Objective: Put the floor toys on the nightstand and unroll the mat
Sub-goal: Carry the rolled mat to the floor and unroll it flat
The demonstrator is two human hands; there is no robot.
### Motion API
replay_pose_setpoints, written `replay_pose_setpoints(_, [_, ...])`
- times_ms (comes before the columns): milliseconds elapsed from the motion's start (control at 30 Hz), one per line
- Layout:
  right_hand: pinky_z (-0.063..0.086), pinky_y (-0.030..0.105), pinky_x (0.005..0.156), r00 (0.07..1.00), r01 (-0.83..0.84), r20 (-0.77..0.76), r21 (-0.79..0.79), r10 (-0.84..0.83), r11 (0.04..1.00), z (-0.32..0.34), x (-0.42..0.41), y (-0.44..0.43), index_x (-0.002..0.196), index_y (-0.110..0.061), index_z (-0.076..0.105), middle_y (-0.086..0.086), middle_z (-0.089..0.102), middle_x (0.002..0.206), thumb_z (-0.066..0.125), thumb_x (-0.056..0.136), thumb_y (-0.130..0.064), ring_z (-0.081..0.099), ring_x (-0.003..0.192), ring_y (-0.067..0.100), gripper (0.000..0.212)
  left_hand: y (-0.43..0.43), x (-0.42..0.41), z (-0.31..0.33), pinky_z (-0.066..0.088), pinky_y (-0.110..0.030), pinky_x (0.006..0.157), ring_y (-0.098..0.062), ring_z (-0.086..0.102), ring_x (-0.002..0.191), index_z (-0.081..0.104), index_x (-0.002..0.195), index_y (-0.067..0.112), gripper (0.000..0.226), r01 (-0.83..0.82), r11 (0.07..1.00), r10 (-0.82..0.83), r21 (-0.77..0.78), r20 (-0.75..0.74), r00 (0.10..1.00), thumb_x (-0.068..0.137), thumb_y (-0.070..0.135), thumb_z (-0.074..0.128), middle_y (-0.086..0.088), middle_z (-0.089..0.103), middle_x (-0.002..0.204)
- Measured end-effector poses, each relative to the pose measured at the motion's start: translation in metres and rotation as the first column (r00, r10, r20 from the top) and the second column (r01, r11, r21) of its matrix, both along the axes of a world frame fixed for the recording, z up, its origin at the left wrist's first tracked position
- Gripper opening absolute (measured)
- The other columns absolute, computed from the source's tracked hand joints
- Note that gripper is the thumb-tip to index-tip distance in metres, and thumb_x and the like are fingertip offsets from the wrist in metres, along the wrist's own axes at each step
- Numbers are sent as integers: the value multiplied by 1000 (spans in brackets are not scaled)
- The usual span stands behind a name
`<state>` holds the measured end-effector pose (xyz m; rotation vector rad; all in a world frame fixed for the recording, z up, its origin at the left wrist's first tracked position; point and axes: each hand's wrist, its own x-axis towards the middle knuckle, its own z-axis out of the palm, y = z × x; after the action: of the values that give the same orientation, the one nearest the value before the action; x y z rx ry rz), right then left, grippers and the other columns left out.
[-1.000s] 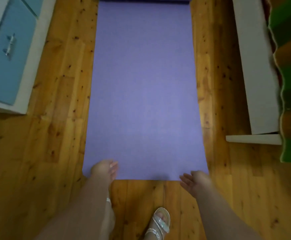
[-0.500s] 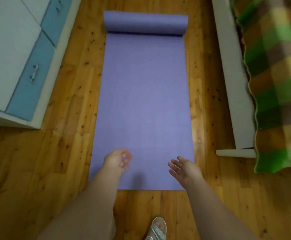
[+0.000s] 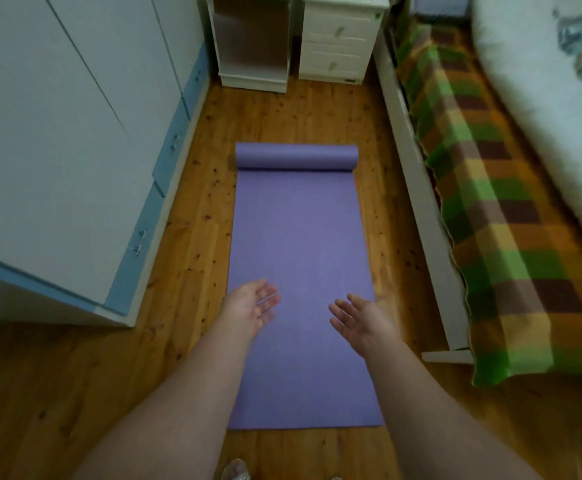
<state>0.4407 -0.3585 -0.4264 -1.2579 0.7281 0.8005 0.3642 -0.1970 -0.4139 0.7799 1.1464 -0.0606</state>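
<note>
The person has straightened up since a moment ago: both hands, then low at the near end of the mat (image 3: 300,271), now hover above it with nothing in them. The left hand (image 3: 251,306) and right hand (image 3: 362,318) have fingers spread apart. The mat lies on the floor (image 3: 57,393), its far end still rolled. The nightstand (image 3: 338,39) now shows beyond.

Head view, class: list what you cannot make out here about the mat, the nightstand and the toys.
- Mat: the length left inside its rolled far end is wound up, hidden.
- Nightstand: top cut off by the upper frame edge, so no toys on it show.
- Bed: blurred.
</note>
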Motion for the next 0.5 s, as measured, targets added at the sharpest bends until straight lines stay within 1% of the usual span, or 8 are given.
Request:
replay_pose_setpoints(100, [41, 41, 90, 1000, 23, 7, 4, -23, 1000, 20, 2, 23, 137, 1, 35, 21, 44, 139, 31, 100, -11, 47, 125, 36, 39, 25, 0, 27, 37, -25, 60, -14, 57, 74, 52, 84, 17, 16, 34, 998, -34, 62, -2, 999, 96, 19, 41, 2, 58, 82])
replay_pose_setpoints(133, [42, 41, 90, 1000, 23, 10, 5, -23, 1000, 27, 5, 29, 137, 1, 35, 21, 44, 139, 32, 100, -11, 48, 125, 36, 39, 32, 3, 34, 38, -26, 62, -14, 58, 74, 52, 89, 16, 14, 41, 996, -41, 81, -2, 999, 96, 20, 41, 1, 59, 84])
replay_pose_setpoints(167, [42, 41, 89, 1000, 19, 14, 10, -20, 1000, 34, 9, 34, 136, 2, 36, 21, 45, 138, 33, 100, -11, 48, 124, 36, 39, 38, 7, 40, 39, -27, 67, -17, 59, 79, 52, 96, 15, 12, 46, 994, -46, 103, 1, 999, 96, 20, 41, -1, 60, 90])
replay_pose_setpoints(233, [44, 41, 86, 1000, 17, 25, 10, -18, 1000, 46, 19, 42, 136, 2, 36, 21, 46, 137, 35, 100, -12, 50, 122, 35, 38, 48, 15, 54, 38, -32, 77, -21, 57, 92, 51, 112, 13, 20, 41, 991, -42, 129, 3, 999, 96, 20, 42, -6, 60, 106])
replay_pose_setpoints(300, [45, 40, 84, 999, -5, 44, 3, 5, 1000, 60, 34, 50, 135, 1, 38, 20, 48, 135, 36, 99, -12, 52, 120, 35, 38, 55, 28, 70, 39, -32, 78, -21, 56, 95, 50, 123, 9, 30, 45, 986, -48, 162, 13, 999, 96, 20, 43, -10, 60, 117])
replay_pose_setpoints(400, [45, 40, 82, 996, -34, 80, -19, 36, 999, 79, 62, 62, 135, 2, 38, 21, 49, 134, 36, 99, -12, 54, 118, 35, 38, 66, 50, 93, 40, -31, 77, -21, 57, 95, 49, 126, 8, 33, 28, 982, -38, 185, 51, 998, 96, 20, 43, -12, 59, 126])
replay_pose_setpoints(500, [46, 40, 80, 990, -71, 115, -39, 76, 997, 95, 88, 83, 135, 2, 39, 21, 51, 132, 36, 99, -11, 55, 115, 34, 38, 86, 70, 110, 40, -31, 76, -21, 59, 89, 51, 121, 11, 28, -6, 980, -14, 197, 99, 995, 96, 20, 43, -13, 59, 128])
